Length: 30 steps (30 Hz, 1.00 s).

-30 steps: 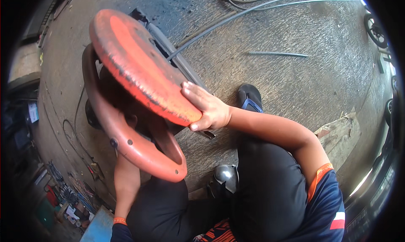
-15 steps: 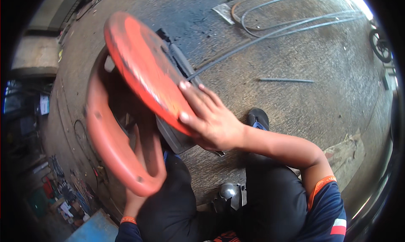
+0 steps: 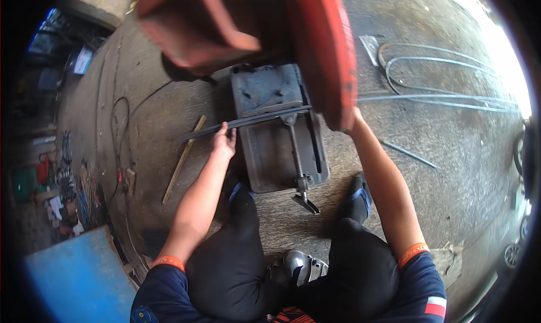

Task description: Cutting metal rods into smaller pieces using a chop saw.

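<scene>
A red cut-off saw's head stands raised at the top of the head view, with its round blade guard (image 3: 332, 52) on the right and its handle housing (image 3: 186, 30) on the left. Beneath it lies the grey saw base (image 3: 270, 159), with a screw vise (image 3: 294, 142). Thin metal rods (image 3: 253, 119) cross the base by the vise and stick out to the left. My left hand (image 3: 224, 142) has its fingers closed on these rods. At the guard's lower right edge is my right hand (image 3: 355, 122), its fingers hidden behind the guard.
Long bent rods (image 3: 439, 97) reach across the floor to the right. A short rod piece (image 3: 408, 154) lies near my foot. On the left are a wooden strip (image 3: 185, 159), a cable (image 3: 121, 137) and a blue panel (image 3: 84, 272). A shiny metal part (image 3: 298, 261) sits between my legs.
My left hand has come from behind the saw handle to the rods. The saw head now appears higher, uncovering the base and vise. My right hand has gone from the guard's face to its edge.
</scene>
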Tool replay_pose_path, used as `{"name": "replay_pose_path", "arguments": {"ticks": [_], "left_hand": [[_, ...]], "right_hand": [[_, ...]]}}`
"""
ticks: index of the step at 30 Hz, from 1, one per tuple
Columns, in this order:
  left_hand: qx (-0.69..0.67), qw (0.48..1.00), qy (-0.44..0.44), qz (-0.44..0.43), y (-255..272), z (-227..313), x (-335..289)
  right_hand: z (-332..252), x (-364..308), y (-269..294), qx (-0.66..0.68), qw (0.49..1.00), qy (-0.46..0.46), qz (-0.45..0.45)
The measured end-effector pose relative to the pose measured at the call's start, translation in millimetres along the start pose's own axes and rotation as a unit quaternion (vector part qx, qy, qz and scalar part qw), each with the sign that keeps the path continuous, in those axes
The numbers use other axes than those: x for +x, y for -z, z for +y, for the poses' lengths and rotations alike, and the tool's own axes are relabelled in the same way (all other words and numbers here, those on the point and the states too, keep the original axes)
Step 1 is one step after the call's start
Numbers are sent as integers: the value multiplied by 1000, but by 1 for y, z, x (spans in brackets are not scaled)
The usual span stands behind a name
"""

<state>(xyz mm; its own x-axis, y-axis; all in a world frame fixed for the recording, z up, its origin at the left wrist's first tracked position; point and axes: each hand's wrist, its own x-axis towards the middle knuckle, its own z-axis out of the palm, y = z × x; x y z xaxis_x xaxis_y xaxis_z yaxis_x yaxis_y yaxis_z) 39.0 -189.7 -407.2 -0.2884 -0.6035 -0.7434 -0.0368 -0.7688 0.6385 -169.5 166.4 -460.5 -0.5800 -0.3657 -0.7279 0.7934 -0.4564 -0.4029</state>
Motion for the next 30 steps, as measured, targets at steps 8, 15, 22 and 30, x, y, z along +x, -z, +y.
{"name": "replay_pose_path", "arguments": {"ticks": [8,15,22,30], "left_hand": [[-33,999,3,-18,-2,-6,-4],[-51,999,4,1,-5,-4,-10],[-46,999,3,-13,-1,3,-15],[-41,997,18,-62,10,2,0]], "right_hand": [[-9,55,37,-159,983,81,30],[-5,-7,-7,-190,974,117,-44],[0,-23,-26,-209,969,128,-46],[-3,-22,-36,-111,992,41,34]]}}
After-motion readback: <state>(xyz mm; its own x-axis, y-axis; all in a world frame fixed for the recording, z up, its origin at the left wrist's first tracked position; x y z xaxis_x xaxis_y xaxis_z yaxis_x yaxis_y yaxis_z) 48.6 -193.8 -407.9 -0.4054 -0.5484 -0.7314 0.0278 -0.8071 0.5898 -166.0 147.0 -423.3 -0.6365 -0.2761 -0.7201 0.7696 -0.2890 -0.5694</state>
